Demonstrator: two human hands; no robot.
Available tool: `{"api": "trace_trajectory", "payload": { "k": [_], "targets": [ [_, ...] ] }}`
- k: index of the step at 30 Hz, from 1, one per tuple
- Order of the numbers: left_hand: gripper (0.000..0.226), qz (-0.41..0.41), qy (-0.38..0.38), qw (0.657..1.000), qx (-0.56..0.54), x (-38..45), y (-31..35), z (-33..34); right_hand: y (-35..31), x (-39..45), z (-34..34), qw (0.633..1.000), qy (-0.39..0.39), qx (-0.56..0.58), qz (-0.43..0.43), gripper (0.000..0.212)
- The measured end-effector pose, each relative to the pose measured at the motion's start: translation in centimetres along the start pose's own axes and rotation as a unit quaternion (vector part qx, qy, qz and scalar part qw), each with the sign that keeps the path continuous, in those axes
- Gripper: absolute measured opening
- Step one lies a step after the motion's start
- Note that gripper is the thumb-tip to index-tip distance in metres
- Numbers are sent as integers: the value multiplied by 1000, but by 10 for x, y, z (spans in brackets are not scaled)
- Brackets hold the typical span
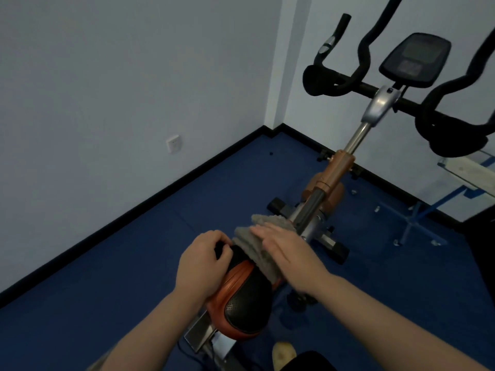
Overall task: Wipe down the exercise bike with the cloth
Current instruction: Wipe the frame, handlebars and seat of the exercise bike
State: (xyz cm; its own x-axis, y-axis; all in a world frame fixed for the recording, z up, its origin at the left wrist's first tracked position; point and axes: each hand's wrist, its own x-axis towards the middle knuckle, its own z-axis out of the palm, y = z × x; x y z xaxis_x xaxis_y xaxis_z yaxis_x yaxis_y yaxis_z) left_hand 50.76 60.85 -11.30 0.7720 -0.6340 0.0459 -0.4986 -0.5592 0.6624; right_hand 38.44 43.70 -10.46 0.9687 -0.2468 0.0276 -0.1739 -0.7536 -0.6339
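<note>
Head view looks down on the saddle [242,298] of the exercise bike [332,180], and that saddle is your landmark. Your left hand [201,259] curls over the saddle's left front edge, fingers gripping the nose to steady it. Your right hand [288,253] lies flat, fingers straight, pressing the grey cloth [254,242] onto the saddle's front right side; part of the cloth bunches ahead of the saddle toward the frame post [312,207]. Keep that palm flat and the pressure even, and draw the cloth back along the saddle in overlapping strokes. Spread the bunched part first, I'd judge, so more of it meets the surface. The handlebars [356,81] and console [415,58], well beyond the saddle, look untouched.
</note>
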Motion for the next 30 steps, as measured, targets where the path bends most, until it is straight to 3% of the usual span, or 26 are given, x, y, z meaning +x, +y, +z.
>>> {"api": "trace_trajectory", "payload": {
  "k": [6, 9, 11, 14, 17, 19, 23, 25, 28, 30],
  "targets": [
    [10, -15, 10, 1000, 10, -3, 1, 1, 3, 41, 14, 982, -10, -186, 23, 38],
    [10, -19, 17, 1000, 10, -2, 2, 0, 5, 46, 19, 962, 5, -267, -61, 46],
    [9, -17, 17, 1000, 12, -2, 3, 0, 14, 52, 4, 962, -6, -266, -58, 45],
    [10, -19, 14, 1000, 11, -3, 2, 0, 24, 62, -13, 968, -27, -238, 74, 41],
    [9, -23, 23, 999, 6, -3, 1, 0, 8, 53, 7, 954, -36, -289, -78, 40],
    [8, -23, 28, 999, 4, -2, 1, 1, 1, 46, 11, 955, -27, -265, -128, 41],
    [10, -32, 33, 999, 18, -3, 2, 2, 19, 67, -10, 945, -78, -315, -35, 29],
    [10, -46, 41, 998, 27, -4, 1, 2, 6, 66, 0, 919, -61, -386, -56, 24],
    [12, -42, 42, 998, 29, -2, 1, 2, -16, 42, 27, 951, -29, -291, -105, 37],
    [12, -38, 38, 998, 21, -1, 3, 2, -7, 45, 13, 960, -49, -254, -105, 49]
  ]
}}
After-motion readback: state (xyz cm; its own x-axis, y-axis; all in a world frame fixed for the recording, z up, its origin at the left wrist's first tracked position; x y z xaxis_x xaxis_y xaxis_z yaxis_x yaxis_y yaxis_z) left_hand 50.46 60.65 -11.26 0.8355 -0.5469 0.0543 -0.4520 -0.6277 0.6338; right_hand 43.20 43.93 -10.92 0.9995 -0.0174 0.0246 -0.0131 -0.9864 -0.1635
